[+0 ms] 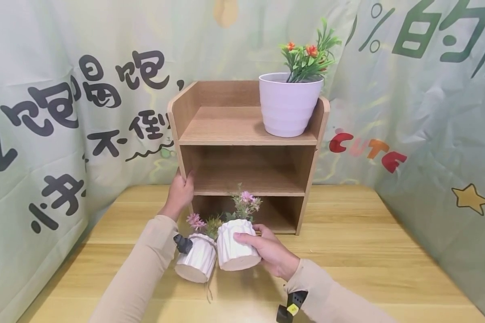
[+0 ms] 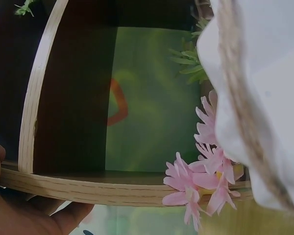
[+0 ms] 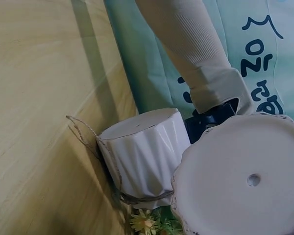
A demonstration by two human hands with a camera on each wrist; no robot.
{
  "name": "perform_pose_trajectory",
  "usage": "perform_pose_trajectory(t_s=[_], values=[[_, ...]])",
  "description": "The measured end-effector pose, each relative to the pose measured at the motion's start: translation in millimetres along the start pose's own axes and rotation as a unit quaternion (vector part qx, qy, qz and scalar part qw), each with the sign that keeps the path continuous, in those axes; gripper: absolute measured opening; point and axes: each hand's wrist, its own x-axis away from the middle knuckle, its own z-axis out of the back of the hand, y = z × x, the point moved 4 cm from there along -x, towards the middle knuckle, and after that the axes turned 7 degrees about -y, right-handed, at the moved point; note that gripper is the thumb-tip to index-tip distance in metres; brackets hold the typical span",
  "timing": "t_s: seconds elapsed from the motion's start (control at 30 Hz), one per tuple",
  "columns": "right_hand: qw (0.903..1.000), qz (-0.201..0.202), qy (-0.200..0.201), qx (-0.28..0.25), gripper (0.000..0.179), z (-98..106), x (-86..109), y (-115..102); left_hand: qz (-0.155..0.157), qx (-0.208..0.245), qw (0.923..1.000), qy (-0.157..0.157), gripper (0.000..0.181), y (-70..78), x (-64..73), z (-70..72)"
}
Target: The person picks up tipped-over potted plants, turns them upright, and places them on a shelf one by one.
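My left hand (image 1: 181, 192) grips the wooden shelf's left side panel, its thumb at the front edge and its fingers round the outer face. The small shelf unit (image 1: 248, 189) stands upright on the table. My right hand (image 1: 272, 251) holds a white ribbed flowerpot (image 1: 236, 253) with pink flowers, tilted so its underside faces me. Beside it, a second white flowerpot (image 1: 196, 264) with twine round it and pink flowers tilts too, overlapping my left wrist's camera. The right wrist view shows the held pot's base (image 3: 225, 161) large; my right hand is hidden there.
A larger white pot (image 1: 289, 107) with orange flowers stands on the shelf's top right. The wooden table (image 1: 347, 251) extends around the shelf's foot. Printed cloth (image 1: 117, 134) hangs behind and at both sides.
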Motion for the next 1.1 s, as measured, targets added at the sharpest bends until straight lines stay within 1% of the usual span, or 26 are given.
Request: perform_pose_trajectory(t_s=[0.3,0.6,0.87,1.1], values=[[0.9995,0.005,0.013,0.03,0.078,-0.8,5.5,-10.9,-0.009,0.004,1.0,0.0,0.043,1.6,0.3,-0.6],[0.9996,0.02,0.008,0.019,0.073,-1.5,6.1,-21.7,-0.005,-0.002,1.0,-0.004,0.044,1.8,0.4,-0.3],[0.9994,0.029,0.007,0.015,0.07,-2.6,5.8,-29.7,-0.009,-0.002,1.0,-0.003,0.043,2.4,1.1,-0.1],[0.9992,0.037,-0.001,0.013,0.071,-4.6,6.1,-34.9,-0.011,-0.002,0.9999,-0.002,0.044,2.1,1.2,-0.1]])
